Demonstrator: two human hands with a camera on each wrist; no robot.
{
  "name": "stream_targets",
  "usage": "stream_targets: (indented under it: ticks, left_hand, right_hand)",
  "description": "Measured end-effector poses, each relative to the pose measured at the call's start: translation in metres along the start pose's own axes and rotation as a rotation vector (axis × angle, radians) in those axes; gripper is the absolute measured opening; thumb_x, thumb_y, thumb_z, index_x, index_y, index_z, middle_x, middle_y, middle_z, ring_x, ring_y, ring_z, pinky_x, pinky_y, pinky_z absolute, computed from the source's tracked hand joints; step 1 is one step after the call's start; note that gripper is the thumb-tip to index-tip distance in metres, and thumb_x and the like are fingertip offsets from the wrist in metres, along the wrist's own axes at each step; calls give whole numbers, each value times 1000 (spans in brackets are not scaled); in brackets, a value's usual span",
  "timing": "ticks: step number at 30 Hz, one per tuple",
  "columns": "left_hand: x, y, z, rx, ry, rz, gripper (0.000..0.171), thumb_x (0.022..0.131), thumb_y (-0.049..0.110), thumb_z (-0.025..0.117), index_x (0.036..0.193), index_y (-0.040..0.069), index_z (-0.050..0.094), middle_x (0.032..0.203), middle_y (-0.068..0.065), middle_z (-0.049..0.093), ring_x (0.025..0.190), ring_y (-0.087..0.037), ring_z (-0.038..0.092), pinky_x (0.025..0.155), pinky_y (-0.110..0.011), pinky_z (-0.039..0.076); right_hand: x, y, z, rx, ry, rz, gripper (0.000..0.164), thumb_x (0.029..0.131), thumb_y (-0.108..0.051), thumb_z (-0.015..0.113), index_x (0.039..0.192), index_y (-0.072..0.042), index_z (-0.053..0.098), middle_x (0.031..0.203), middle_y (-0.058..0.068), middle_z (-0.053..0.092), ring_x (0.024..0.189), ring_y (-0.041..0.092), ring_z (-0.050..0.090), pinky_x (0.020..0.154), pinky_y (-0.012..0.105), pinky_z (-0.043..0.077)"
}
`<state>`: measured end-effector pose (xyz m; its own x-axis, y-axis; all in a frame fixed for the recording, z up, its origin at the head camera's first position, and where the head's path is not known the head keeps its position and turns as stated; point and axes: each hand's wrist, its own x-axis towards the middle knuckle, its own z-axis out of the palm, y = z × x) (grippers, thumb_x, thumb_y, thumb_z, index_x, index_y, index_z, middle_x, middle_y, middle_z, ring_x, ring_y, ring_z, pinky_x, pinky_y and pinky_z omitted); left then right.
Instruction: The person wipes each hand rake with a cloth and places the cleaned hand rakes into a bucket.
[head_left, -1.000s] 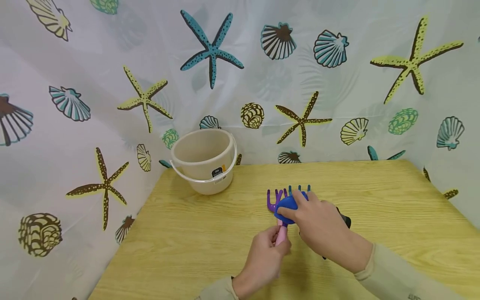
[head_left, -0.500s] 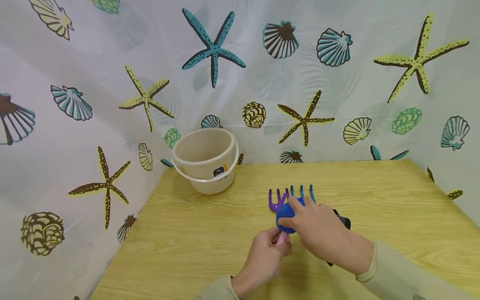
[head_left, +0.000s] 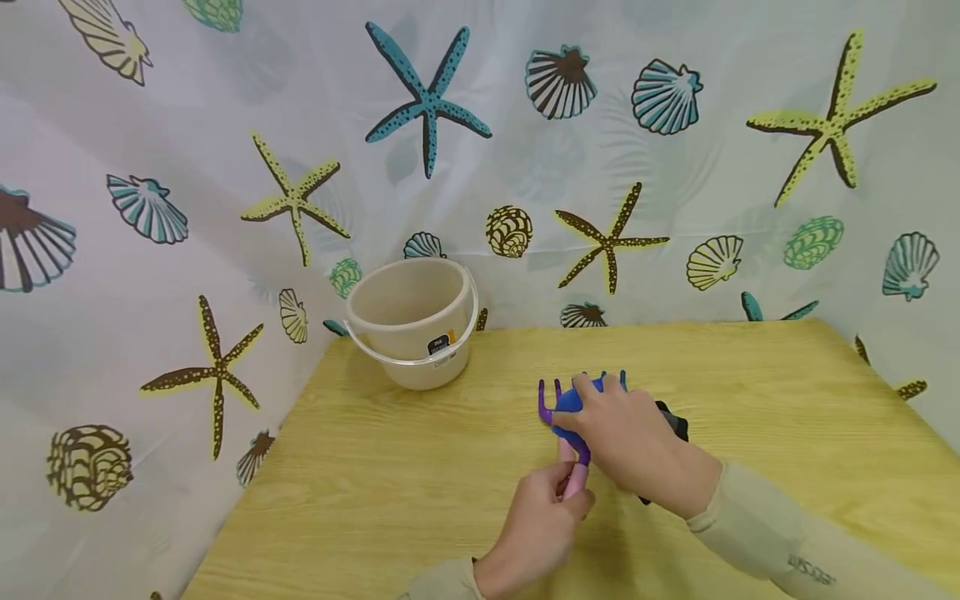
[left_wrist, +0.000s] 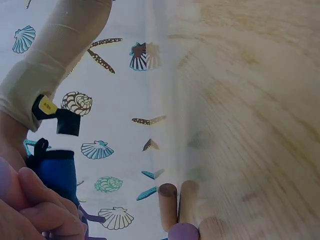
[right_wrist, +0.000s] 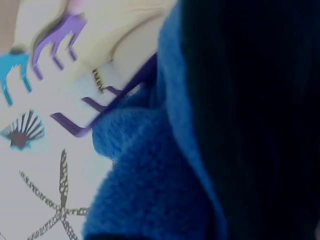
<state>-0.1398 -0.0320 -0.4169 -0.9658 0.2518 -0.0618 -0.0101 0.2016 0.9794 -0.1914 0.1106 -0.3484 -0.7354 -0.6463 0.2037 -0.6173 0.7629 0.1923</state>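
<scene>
Head view: cream bucket point(head_left: 399, 343) stood upright at the back left of the wood table point(head_left: 382, 475), near the patterned curtain point(head_left: 525, 179). Bail hung down across its front, below the rim. Inner wall showed; floor hidden, so contents can't be confirmed. Left hand point(head_left: 536, 517) gripped the pink handle of the held purple fork point(head_left: 578, 450) above the table. Right hand point(head_left: 633, 433) had its fingers curled over a blue cloth point(head_left: 568, 400), clamped round that fork's head. Second purple fork point(head_left: 543, 410) lay on the table just behind, teal fork point(head_left: 623, 380) beside it, both partly covered by the right hand and cloth.

Left wrist view: showed a black edge and small loop on the blue material, plus purple tines beside it. Curled fingers at lower left; couldn't tell whose side. Rounded ends at bottom centre unidentified.

Right wrist view: cloth read as fuzzy pile. Dark purple tines of the held fork stuck out of it, mostly hidden from the head. Second purple fork's three tines showed fully here.
</scene>
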Motion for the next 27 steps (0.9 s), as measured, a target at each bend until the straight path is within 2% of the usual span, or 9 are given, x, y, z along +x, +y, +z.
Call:
stream_targets:
  ticks: [4, 7, 11, 14, 18, 21, 23, 27]
  left_hand:
    - [2, -1, -2, -10, 34, -27, 14, 89, 14, 60, 101, 15, 66, 65, 3, 55, 41, -7, 38, 35, -20, 30]
    - [4, 1, -4, -19, 47, -32, 10, 89, 18, 60, 97, 16, 66, 69, 2, 61, 41, -8, 40, 35, -20, 32]
    - [5, 6, -6, -105, 38, -6, 24, 92, 16, 57, 113, 8, 64, 78, -2, 65, 59, -14, 56, 52, -24, 46]
    - [4, 8, -5, -148, 38, 14, 39, 91, 11, 56, 129, -1, 54, 80, -3, 64, 73, -17, 59, 62, -26, 47]
    - [2, 8, -3, -142, 43, 12, 50, 90, 10, 57, 135, -6, 45, 77, -1, 62, 71, -17, 56, 54, -20, 43]
    - [2, 8, -2, -154, 52, 8, 48, 89, 11, 57, 133, -6, 47, 76, -1, 62, 71, -16, 56, 54, -19, 43]
    - [3, 7, -3, -168, 64, 14, 40, 90, 10, 56, 128, -4, 54, 75, -1, 62, 66, -15, 56, 53, -19, 44]
    - [5, 6, -6, -206, 78, 38, 23, 92, 8, 53, 112, 4, 64, 67, -3, 60, 46, -11, 49, 41, -16, 39]
  right_hand:
    - [-11, -3, -5, 45, -91, -13, 45, 74, -9, 75, 111, -34, 70, 126, 20, 51, 98, 45, 52, 41, 39, 53]
    - [-21, -3, -11, 81, -104, 28, 52, 71, -7, 77, 114, -34, 68, 129, 20, 51, 100, 44, 53, 39, 33, 50]
    - [-31, 1, -9, 88, -30, 101, 58, 68, -9, 78, 120, -34, 66, 127, 22, 53, 97, 41, 55, 34, 26, 43]
    - [-34, 7, 0, 71, 55, 139, 58, 69, -12, 77, 123, -30, 64, 121, 23, 56, 89, 39, 58, 32, 28, 45]
    - [-34, 17, 15, 85, 128, 205, 57, 71, -16, 78, 125, -25, 63, 115, 25, 55, 80, 36, 58, 36, 37, 52]
    - [-36, 15, 21, 127, 150, 227, 56, 73, -16, 77, 126, -24, 62, 116, 27, 54, 81, 35, 58, 40, 41, 54]
    - [-39, 8, 23, 158, 155, 204, 56, 74, -13, 75, 127, -25, 62, 116, 26, 54, 82, 33, 58, 39, 37, 54]
    - [-43, -9, 23, 162, 169, 129, 58, 73, -10, 70, 128, -26, 60, 105, 17, 56, 74, 22, 54, 35, 22, 44]
